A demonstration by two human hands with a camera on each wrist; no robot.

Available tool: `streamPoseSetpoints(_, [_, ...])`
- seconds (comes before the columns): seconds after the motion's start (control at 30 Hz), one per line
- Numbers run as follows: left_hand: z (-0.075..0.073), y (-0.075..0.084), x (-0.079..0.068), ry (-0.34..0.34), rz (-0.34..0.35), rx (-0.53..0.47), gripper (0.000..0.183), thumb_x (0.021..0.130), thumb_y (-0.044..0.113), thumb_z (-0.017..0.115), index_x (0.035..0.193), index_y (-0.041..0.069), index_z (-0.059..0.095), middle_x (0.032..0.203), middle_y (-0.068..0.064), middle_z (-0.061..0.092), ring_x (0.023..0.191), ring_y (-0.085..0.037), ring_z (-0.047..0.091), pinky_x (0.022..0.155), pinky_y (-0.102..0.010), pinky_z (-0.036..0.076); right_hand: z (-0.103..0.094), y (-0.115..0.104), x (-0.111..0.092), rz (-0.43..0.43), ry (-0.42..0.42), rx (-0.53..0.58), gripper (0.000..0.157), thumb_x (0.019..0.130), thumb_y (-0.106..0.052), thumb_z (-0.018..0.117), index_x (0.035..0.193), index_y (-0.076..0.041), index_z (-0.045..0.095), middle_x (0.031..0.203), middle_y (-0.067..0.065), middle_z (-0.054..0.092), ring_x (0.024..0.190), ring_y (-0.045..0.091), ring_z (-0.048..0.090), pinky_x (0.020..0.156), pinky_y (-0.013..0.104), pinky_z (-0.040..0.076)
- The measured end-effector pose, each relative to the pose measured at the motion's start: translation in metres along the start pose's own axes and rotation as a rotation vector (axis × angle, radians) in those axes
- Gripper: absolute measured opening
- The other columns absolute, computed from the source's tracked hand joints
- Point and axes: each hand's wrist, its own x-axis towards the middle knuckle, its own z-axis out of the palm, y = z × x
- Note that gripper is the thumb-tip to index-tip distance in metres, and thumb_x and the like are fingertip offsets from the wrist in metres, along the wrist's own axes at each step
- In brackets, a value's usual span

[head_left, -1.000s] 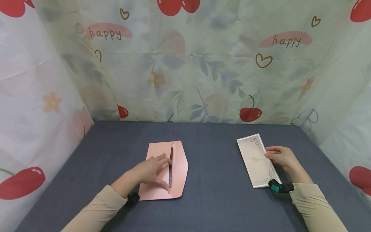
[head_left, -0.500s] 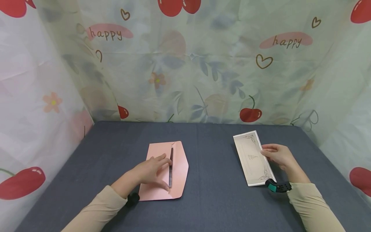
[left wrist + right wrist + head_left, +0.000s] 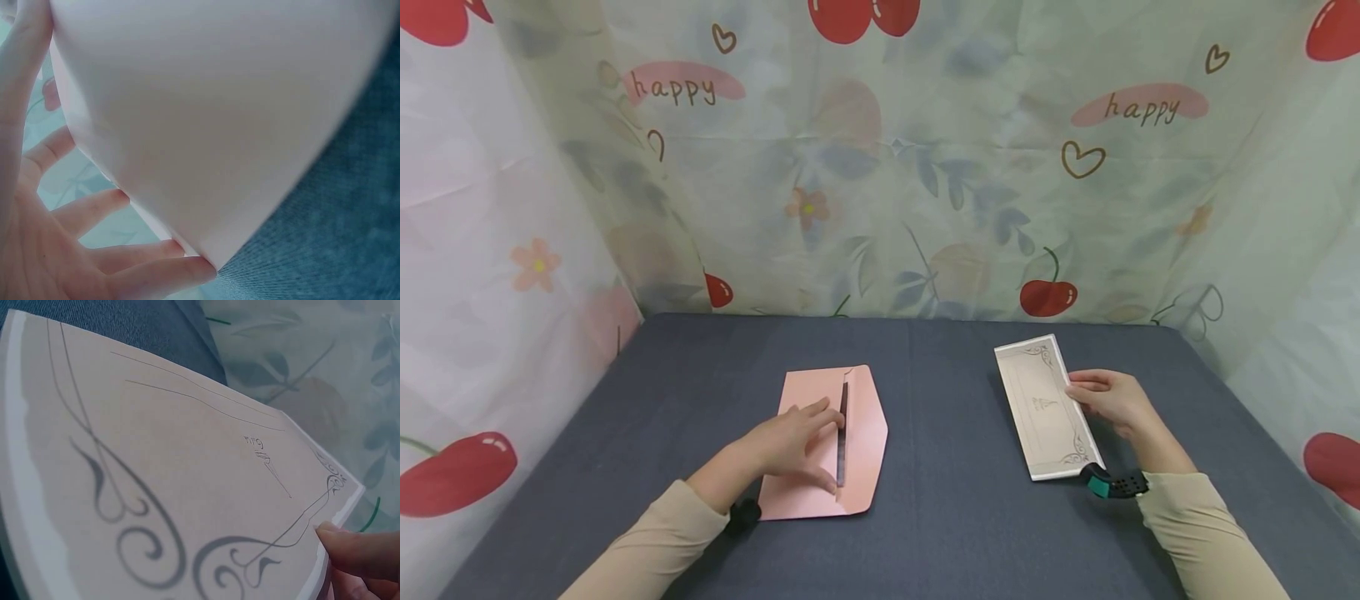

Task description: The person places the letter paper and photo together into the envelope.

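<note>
On the left of the table lies a pink envelope (image 3: 867,442), its pointed flap spread to the right beside a long dark slit. My left hand (image 3: 793,446) rests on it with fingers apart, fingertips right at the edge of the slit. In the left wrist view, those fingertips touch the border of the pale envelope panel (image 3: 200,125), which bows. My right hand (image 3: 1112,404) pinches the right long edge of a cream card (image 3: 1045,408) with scrolled corners and a white border. In the right wrist view, the thumb (image 3: 359,553) lies over the card's edge; the other fingers are partly hidden beneath.
A dark grey cloth (image 3: 925,533) covers the table. Curtains (image 3: 887,167) printed with cherries and leaves hang along the back and both sides. A black band with a teal part (image 3: 1101,485) sits at the right wrist, close to the card's near corner.
My right hand has moved the card left and slightly away from me, toward the envelope. My left hand and the envelope have stayed in place.
</note>
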Motion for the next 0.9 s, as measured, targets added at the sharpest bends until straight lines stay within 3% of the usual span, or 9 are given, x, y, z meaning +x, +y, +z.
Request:
streamPoseSetpoints(0.23, [0.000,-0.001,0.001,0.002,-0.002,-0.005,0.078,0.059,0.062,0.077,0.122,0.028,0.046,0.152,-0.015,0.030,0.129,-0.047,0.040,0.096,-0.058,0.041,0.011,0.042,0.043,-0.027,0.033,-0.045,0.056,0.082,-0.042,0.068,0.123,-0.005,0.056,0.116,0.018,0.063,0.083,0.011,0.062,0.064,0.022,0.048])
streamPoseSetpoints(0.37, [0.000,-0.001,0.001,0.003,0.001,-0.003,0.078,0.059,0.062,0.077,0.123,0.027,0.046,0.152,-0.015,0.030,0.129,-0.046,0.040,0.096,-0.057,0.041,0.017,0.048,0.053,-0.050,0.048,-0.054,0.055,0.082,-0.043,0.068,0.122,-0.007,0.057,0.113,0.015,0.065,0.082,0.013,0.062,0.065,0.024,0.049])
streamPoseSetpoints(0.5, [0.000,0.000,0.000,0.005,0.008,0.003,0.078,0.059,0.062,0.076,0.122,0.027,0.046,0.151,-0.015,0.031,0.128,-0.047,0.041,0.095,-0.057,0.042,0.018,0.017,0.030,-0.030,0.011,0.003,0.051,0.083,-0.035,0.070,0.121,-0.004,0.058,0.106,0.011,0.068,0.078,0.010,0.062,0.062,0.025,0.048])
streamPoseSetpoints(0.67, [0.000,-0.001,0.001,0.010,0.022,0.006,0.079,0.060,0.063,0.076,0.123,0.026,0.046,0.151,-0.017,0.031,0.127,-0.048,0.042,0.094,-0.057,0.042,0.022,-0.024,-0.003,-0.052,-0.034,-0.007,0.051,0.086,-0.027,0.066,0.125,0.004,0.053,0.111,0.017,0.065,0.077,0.005,0.059,0.066,0.024,0.049])
streamPoseSetpoints(0.9, [0.001,-0.002,0.000,0.007,0.018,0.013,0.078,0.060,0.063,0.075,0.123,0.027,0.046,0.151,-0.015,0.031,0.127,-0.049,0.041,0.095,-0.057,0.042,0.032,-0.036,-0.009,-0.054,-0.041,0.019,0.046,0.087,-0.022,0.065,0.123,0.004,0.054,0.108,0.016,0.066,0.076,0.004,0.059,0.068,0.023,0.049])
